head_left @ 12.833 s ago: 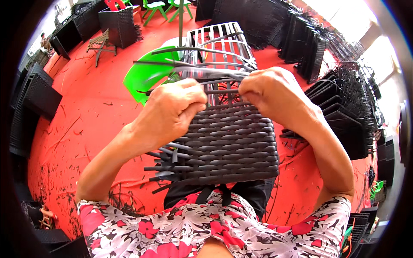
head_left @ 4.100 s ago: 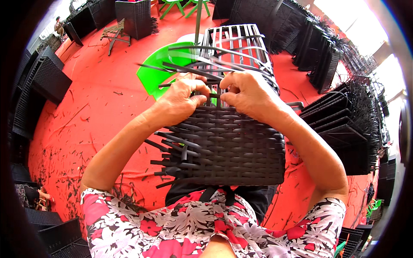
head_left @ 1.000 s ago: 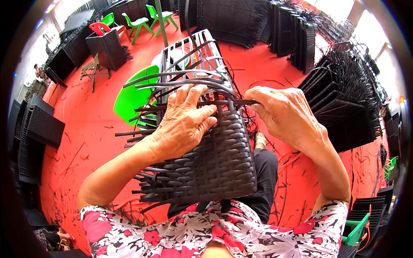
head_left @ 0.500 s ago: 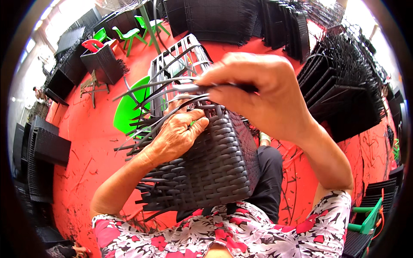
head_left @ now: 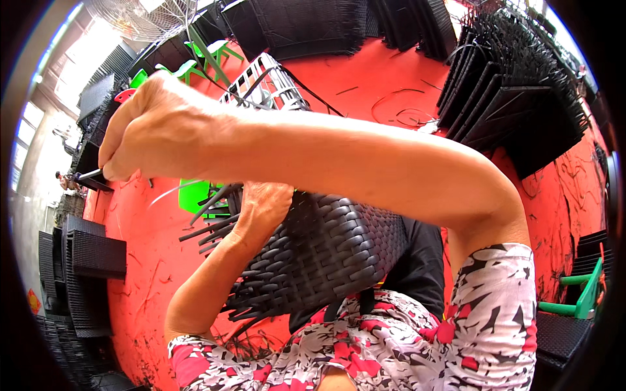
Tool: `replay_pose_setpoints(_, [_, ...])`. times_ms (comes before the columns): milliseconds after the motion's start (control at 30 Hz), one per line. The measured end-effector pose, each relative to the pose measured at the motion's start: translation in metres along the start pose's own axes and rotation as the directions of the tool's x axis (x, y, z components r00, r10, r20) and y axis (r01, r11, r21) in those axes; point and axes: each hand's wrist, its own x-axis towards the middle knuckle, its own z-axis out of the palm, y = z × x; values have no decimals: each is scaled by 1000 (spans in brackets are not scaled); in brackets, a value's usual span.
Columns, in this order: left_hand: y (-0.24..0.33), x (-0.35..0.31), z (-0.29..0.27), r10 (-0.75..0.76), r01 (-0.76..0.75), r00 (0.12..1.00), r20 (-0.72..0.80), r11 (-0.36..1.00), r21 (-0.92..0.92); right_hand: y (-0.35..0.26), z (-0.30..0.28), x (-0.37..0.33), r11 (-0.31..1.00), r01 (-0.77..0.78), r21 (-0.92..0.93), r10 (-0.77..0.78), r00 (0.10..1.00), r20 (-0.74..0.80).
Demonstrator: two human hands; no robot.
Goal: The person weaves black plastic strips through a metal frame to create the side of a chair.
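A dark, boxy woven piece of flat plastic strips (head_left: 326, 241) rests against my lap, with loose strip ends sticking out on its left side. My left hand (head_left: 268, 201) lies on its upper edge; its fingers are hidden behind my right forearm. Stretched across the view to the far left, my right hand (head_left: 153, 127) is closed in a fist. A slim grey-tipped tool (head_left: 90, 174) pokes out of that fist; the rest of it is covered. Beyond the forearm shows the piece's bare, light slatted frame (head_left: 264, 81).
Black woven panels (head_left: 515, 98) are stacked at the right, and more panels (head_left: 91, 260) stand at the left. Green chairs (head_left: 218, 55) and a large fan (head_left: 140, 16) are at the back. Strip scraps (head_left: 398, 111) litter the red floor (head_left: 156, 260).
My right hand has swung from above the weave to the far left, carrying the slim tool. Its forearm now covers the top of the woven piece and my left fingers.
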Motion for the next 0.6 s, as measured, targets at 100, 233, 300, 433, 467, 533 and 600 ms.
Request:
replay_pose_setpoints(100, [24,0,-5,-45,30,995,88,987,157,-27,-32,-28,633,235,-738,-126,971,201])
replay_pose_setpoints(233, [5,1,-28,-28,-11,960,278,990,138,-33,-73,-76,205,240,-949,94,960,263])
replay_pose_setpoints(300, [4,2,-31,61,-144,959,278,947,288,-27,-81,-100,71,84,-994,284,953,101])
replay_pose_setpoints(433, [13,5,-22,-16,-63,964,264,955,289,-19,-86,-121,97,51,-994,236,969,73])
replay_pose_setpoints(467, [11,7,-20,30,-106,968,250,949,295,-18,-85,-118,88,59,-994,245,966,79])
replay_pose_setpoints(533, [3,10,-18,267,-330,942,205,854,402,-16,-84,-114,74,63,-995,256,963,80])
replay_pose_setpoints(600, [7,13,-18,70,-130,975,211,948,289,-16,-81,-110,25,60,-998,311,948,65])
